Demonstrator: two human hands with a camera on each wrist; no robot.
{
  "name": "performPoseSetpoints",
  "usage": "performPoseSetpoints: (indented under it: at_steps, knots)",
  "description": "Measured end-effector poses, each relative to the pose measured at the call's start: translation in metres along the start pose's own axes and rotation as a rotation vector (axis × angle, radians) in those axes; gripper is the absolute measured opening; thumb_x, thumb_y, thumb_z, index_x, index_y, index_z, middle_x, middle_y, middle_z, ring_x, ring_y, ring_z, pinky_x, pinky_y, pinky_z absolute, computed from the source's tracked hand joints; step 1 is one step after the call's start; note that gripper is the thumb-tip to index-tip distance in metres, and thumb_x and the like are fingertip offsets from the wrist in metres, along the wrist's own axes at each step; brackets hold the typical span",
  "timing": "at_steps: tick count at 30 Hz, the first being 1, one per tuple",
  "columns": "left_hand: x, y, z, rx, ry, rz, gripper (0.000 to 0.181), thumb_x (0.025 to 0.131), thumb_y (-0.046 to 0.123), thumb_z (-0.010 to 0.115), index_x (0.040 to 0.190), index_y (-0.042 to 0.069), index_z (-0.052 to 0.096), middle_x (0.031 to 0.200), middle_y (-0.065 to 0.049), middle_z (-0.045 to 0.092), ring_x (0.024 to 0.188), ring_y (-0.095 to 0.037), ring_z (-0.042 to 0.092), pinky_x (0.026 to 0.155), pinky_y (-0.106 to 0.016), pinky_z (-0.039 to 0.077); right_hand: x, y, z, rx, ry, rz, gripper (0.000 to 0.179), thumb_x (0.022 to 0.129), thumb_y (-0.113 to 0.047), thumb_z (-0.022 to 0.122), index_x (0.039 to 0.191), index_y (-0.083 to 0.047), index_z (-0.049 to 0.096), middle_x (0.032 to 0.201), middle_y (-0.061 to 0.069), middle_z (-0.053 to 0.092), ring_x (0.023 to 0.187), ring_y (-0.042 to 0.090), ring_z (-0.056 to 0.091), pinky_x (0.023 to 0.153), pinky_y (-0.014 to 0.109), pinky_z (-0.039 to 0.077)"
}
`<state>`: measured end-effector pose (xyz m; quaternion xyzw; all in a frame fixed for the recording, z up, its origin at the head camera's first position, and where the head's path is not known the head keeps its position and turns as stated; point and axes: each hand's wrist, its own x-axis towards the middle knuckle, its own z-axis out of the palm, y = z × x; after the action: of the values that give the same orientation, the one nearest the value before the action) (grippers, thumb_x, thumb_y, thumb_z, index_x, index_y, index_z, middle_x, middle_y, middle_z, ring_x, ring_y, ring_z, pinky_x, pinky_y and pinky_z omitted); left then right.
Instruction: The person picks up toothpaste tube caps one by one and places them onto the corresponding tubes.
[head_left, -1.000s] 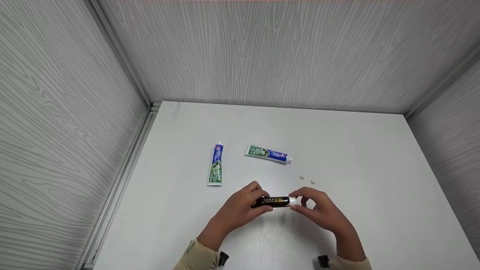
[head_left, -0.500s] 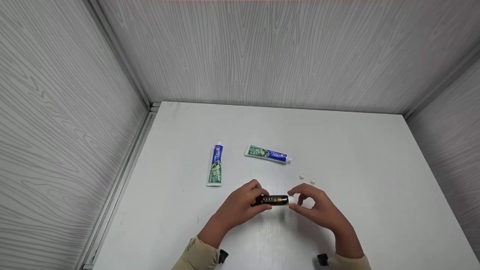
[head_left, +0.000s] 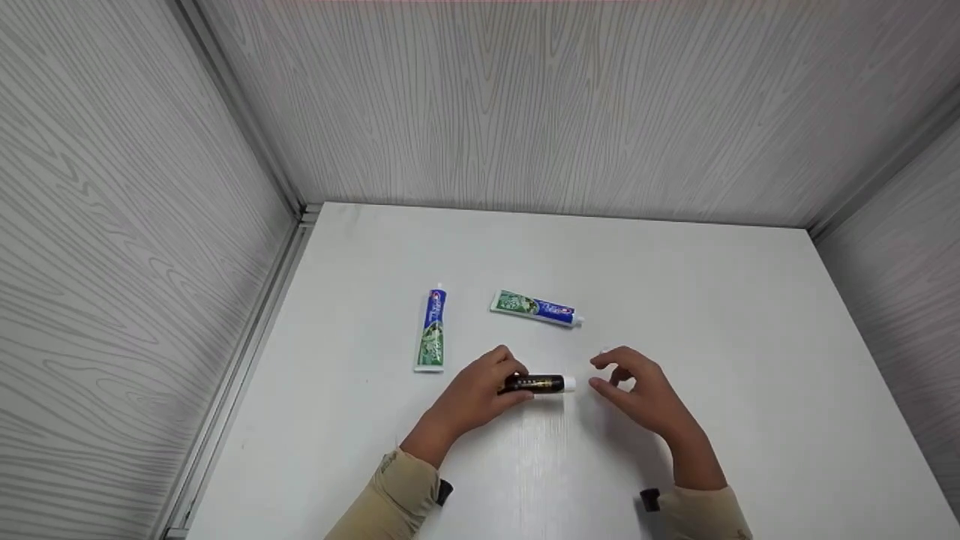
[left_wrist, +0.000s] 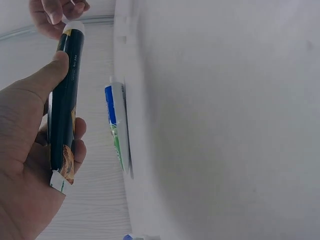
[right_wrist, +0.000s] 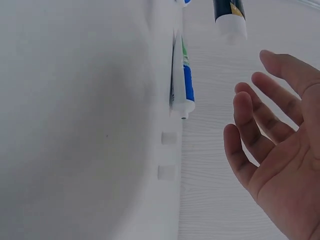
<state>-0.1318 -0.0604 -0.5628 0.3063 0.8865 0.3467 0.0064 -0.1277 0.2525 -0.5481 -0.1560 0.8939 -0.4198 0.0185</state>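
My left hand [head_left: 480, 390] grips a black toothpaste tube [head_left: 544, 384] with gold lettering, thumb on one side and fingers behind. Its white end [right_wrist: 231, 26] points right, toward my right hand. The tube's crimped tail [left_wrist: 59, 182] shows near the palm in the left wrist view. My right hand [head_left: 649, 394] hovers just right of the white end, fingers loosely bent and apart, with nothing between them. In the right wrist view, a gap separates the fingertips from the tube.
Two blue-and-green toothpaste tubes lie beyond my hands: one upright-pointing [head_left: 432, 330], one slanted [head_left: 535, 308] with its bare nozzle [right_wrist: 184, 110] showing. Two small white caps [right_wrist: 169, 138] sit on the white table [head_left: 712, 300]. Grey wood-grain panels [head_left: 510, 105] enclose it.
My right fingers have let go of the black tube's white end and moved slightly away. The left hand has shifted a little left and away from me with the tube.
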Motion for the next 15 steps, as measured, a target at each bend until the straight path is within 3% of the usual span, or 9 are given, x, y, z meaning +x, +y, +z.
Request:
performPoseSetpoints:
  at_steps: [2, 8, 15]
  knots:
    - [0.004, -0.006, 0.002, 0.014, -0.017, -0.016, 0.031, 0.1, 0.038, 0.075, 0.12, 0.014, 0.073, 0.112, 0.0, 0.063, 0.094, -0.011, 0.058, 0.088, -0.032, 0.054, 0.005, 0.007, -0.001, -0.021, 0.021, 0.031, 0.028, 0.096, -0.019, 0.082, 0.122, -0.011, 0.074, 0.118, 0.012, 0.073, 0.085, 0.013, 0.064, 0.086, 0.047, 0.057]
    - [0.015, -0.023, 0.008, 0.046, -0.046, -0.027, 0.033, 0.101, 0.038, 0.074, 0.122, 0.012, 0.073, 0.112, -0.003, 0.063, 0.096, -0.014, 0.061, 0.089, -0.035, 0.055, 0.019, 0.026, -0.005, -0.068, 0.06, 0.111, 0.034, 0.095, -0.02, 0.082, 0.126, -0.009, 0.072, 0.116, 0.011, 0.072, 0.085, 0.016, 0.062, 0.076, 0.03, 0.051]
    - [0.028, -0.036, 0.015, 0.066, -0.057, -0.038, 0.033, 0.1, 0.035, 0.076, 0.122, 0.01, 0.073, 0.112, -0.006, 0.065, 0.098, -0.019, 0.061, 0.09, -0.039, 0.054, 0.031, 0.04, -0.012, -0.092, 0.03, 0.178, 0.039, 0.095, -0.023, 0.082, 0.129, -0.008, 0.071, 0.118, 0.013, 0.07, 0.089, 0.021, 0.063, 0.078, 0.034, 0.051]
